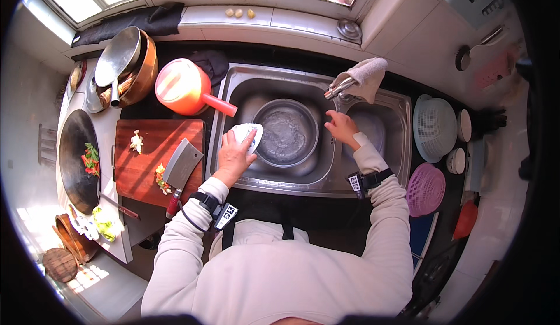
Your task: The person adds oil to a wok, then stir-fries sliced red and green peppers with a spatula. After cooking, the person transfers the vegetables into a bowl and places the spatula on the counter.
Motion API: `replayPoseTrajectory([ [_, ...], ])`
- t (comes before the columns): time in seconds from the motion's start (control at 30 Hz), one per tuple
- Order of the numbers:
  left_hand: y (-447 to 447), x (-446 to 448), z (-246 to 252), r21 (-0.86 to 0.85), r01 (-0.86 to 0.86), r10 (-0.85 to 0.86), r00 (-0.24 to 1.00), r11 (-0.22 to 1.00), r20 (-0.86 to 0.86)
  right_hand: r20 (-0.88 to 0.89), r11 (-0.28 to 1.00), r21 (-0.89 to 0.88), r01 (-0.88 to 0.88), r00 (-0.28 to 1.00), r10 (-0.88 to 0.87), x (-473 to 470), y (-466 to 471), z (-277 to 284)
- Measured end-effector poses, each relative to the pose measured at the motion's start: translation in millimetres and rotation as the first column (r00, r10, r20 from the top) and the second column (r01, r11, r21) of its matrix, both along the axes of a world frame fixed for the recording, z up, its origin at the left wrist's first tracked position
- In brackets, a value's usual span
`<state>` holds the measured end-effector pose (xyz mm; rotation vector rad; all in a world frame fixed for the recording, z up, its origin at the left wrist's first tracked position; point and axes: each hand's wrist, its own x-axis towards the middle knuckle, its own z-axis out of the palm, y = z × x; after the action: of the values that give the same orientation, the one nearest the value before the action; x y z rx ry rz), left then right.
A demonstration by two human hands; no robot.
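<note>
My left hand [235, 155] grips a small white bowl [247, 137] with a blue pattern, tilted at the left side of the steel sink [326, 167]. Right of it, a round metal basin [285, 132] in the large sink compartment holds rippling water. My right hand [343, 128] is just below the faucet [340, 89], near a thin stream, its fingers loosely parted and nothing visible in them. A pale cloth [365, 78] is draped over the faucet. The small compartment beyond my right hand contains a translucent tub [365, 128], partly hidden by my arm.
A wooden cutting board [135, 167] at left bears a cleaver [183, 163] and chopped vegetables. An orange-red ladle [183, 86] points its handle over the sink's edge. Farther left is a wok [78, 163] with cut peppers. Pale green [435, 128] and pink [426, 189] colanders stand at right.
</note>
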<state>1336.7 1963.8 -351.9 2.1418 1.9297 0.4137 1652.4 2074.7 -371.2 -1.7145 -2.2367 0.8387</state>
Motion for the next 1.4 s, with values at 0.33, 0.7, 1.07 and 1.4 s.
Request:
replayPoseTrajectory([
  [0.33,-14,-11,5,0.026,-0.323,0.293,0.887,0.946,0.357,0.263,0.847,0.5,0.182,0.9,-0.349,54,31,-8],
  [0.7,-43,-10,51,-0.736,-0.063,0.715,-0.194,0.674,0.672,-0.035,0.792,0.51,0.336,0.928,-0.371,76,75,-32],
  [1.07,-82,0,42,-0.41,-0.374,0.532,0.325,0.832,0.782,0.335,0.994,-0.099,0.046,0.942,-0.01,32,19,-30],
  [1.4,-121,-52,59,-0.569,-0.275,0.414,-0.46,0.775,0.786,0.353,0.911,0.051,-0.409,0.861,0.367,-91,-92,30],
])
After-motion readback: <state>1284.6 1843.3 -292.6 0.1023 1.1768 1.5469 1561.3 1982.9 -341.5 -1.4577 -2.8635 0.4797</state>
